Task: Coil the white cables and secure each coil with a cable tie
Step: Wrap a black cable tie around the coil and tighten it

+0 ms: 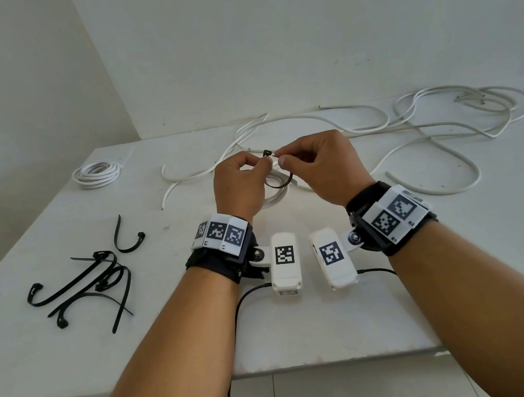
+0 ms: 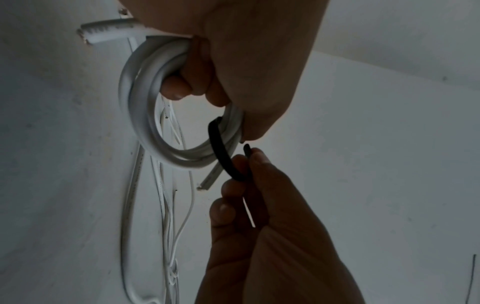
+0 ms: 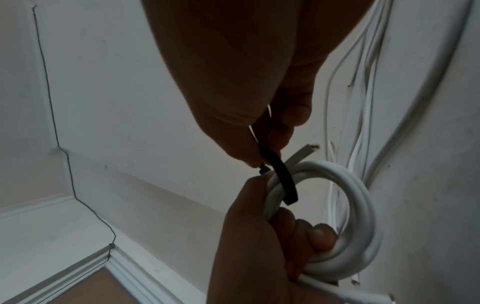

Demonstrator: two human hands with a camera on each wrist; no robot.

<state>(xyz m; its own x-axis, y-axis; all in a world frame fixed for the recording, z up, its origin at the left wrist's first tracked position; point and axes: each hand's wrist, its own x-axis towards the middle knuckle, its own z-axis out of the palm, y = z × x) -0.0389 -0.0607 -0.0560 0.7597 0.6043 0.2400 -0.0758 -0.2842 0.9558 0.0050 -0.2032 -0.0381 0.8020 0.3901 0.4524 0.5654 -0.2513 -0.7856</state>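
My left hand (image 1: pixel 259 164) grips a small coil of white cable (image 1: pixel 276 198) just above the table; its fingers curl through the coil (image 2: pixel 140 115) (image 3: pixel 363 205). A black cable tie (image 1: pixel 280 182) loops around the coil's strands (image 2: pixel 221 152) (image 3: pixel 281 181). The tie's head (image 1: pixel 267 152) sits at my left thumb tip. My right hand (image 1: pixel 281 158) pinches the tie's tail between thumb and forefinger (image 3: pixel 265 152), close to the head. Both hands meet over the table's middle.
A finished white coil (image 1: pixel 97 173) lies at the far left. Loose white cables (image 1: pixel 430 125) sprawl across the back and right of the table. Several spare black ties (image 1: pixel 96 281) lie at the front left. White walls (image 1: pixel 265 45) stand behind the table.
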